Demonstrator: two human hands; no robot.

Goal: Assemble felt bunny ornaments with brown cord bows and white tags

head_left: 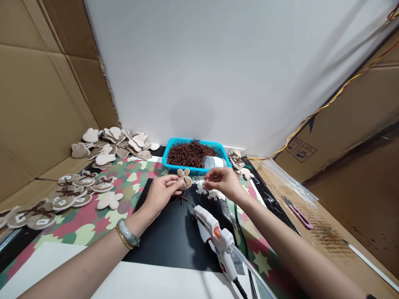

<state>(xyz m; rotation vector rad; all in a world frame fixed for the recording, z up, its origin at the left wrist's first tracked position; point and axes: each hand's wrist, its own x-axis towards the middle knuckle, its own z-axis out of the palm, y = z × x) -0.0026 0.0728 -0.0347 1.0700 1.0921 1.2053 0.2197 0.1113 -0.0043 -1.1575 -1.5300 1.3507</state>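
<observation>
In the head view, my left hand (159,194) pinches a bunny-shaped piece (186,182) near the blue basket (166,161); I can't tell what my right hand (225,181) grips; reaching carelessly near, I could knock the glue gun (215,236) over

This looks like a small craft workshop bench: a white hot glue gun (218,238) with a clear glue stick, a turquoise plastic basket (166,165) of thin brown bows, heaps of beige fabric rabbit-shaped pieces (115,143), a pink utility knife (298,213), and brown cardboard panels (40,74) standing beside the work surface.
</observation>
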